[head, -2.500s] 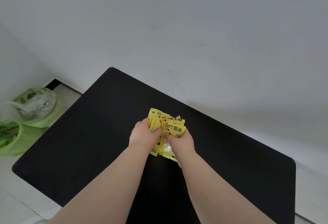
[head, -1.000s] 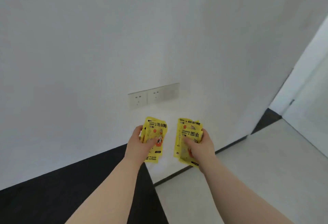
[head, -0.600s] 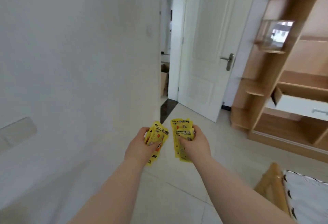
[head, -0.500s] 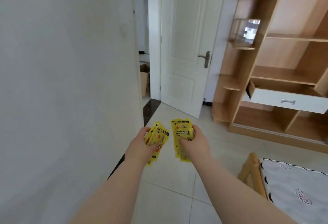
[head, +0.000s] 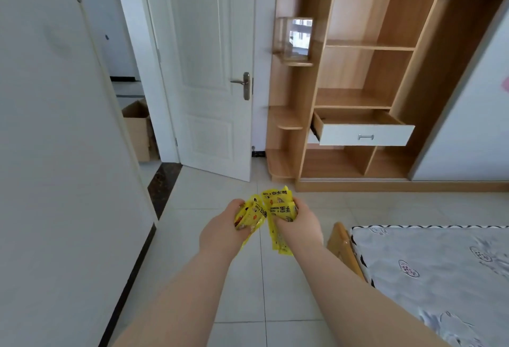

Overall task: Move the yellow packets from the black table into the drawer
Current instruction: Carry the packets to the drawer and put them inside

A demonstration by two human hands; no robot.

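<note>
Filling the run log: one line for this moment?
left hand: grips yellow packets | right hand: grips second yellow bundle | drawer: pulled open, ahead in wooden wardrobe | stage: packets not yet in drawer

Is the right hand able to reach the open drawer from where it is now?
Probably not yet: the right hand, gripping yellow packets, is well short of the drawer. Bare floor lies between, so walking up looks unobstructed.

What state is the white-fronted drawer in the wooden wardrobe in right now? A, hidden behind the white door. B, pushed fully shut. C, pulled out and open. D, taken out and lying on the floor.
C: the drawer juts out of the wardrobe with its wooden inside showing, beyond the left hand and right hand, which grip the yellow packets.
</note>
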